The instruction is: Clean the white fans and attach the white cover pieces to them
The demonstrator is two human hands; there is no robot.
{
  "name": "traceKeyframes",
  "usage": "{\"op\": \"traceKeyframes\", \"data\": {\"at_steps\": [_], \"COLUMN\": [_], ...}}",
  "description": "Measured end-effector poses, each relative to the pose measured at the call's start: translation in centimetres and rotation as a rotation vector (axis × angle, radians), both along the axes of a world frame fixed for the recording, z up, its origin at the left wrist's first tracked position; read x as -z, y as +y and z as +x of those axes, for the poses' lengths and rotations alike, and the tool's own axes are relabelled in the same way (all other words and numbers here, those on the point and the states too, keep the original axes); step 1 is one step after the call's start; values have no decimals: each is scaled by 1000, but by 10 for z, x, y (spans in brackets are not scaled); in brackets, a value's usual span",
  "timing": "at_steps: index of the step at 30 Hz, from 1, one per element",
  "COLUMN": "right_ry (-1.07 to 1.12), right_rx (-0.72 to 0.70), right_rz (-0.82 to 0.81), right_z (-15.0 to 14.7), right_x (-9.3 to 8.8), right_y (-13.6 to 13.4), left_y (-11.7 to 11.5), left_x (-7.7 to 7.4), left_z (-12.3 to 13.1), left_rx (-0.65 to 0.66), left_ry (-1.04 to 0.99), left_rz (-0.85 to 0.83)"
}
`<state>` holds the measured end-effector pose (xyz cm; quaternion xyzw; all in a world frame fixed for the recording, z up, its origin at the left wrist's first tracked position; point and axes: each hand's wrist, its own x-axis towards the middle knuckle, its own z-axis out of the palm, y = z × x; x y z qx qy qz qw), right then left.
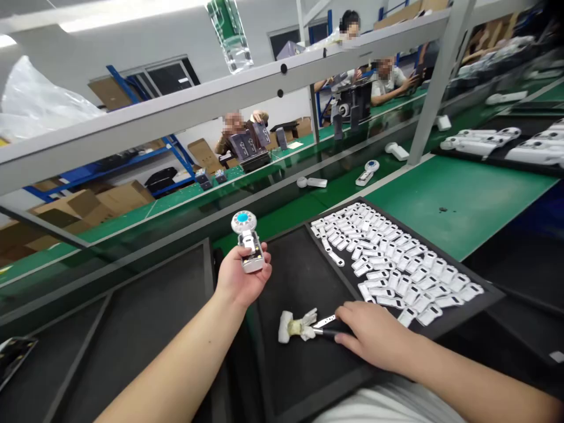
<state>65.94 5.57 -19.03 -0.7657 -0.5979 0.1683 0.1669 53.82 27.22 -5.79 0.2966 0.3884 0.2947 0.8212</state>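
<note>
Handheld device (247,241) seems light, stiff (innards (252,258) perhaps fragile); left fingers (267,271) aptly grip its sides; unclear whether right fingers (346,315) hold anything.

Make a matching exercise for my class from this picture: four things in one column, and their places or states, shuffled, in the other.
Things
1. White device with a blue centre
2. Tool with a wrapped head
3. Small white pieces
4. Clear plastic

Places or states
A. Laid out in large numbers
B. At the picture's left edge
C. Gripped in the left hand
D. Handle reaching to the right hand

Pairs: 1-C, 2-D, 3-A, 4-B
</note>
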Motion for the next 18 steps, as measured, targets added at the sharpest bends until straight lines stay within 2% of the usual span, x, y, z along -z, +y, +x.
{"op": "traceKeyframes", "data": {"at_steps": [3,8,13,18], "right_ry": [-22,-84,-81,-66], "right_rx": [-71,-101,-109,-112], "right_rz": [-9,77,75,31], "right_z": [-11,-17,-13,-16], "right_x": [16,42,43,43], "right_y": [-3,-5,-7,-5], "left_y": [-13,-20,-16,-15], "left_x": [-6,-4,0,6], "left_z": [-3,-6,-8,-7], "left_rx": [41,115,101,90], "left_ry": [-99,-186,-155,-95], "left_rz": [-9,-62,-79,-6]}}
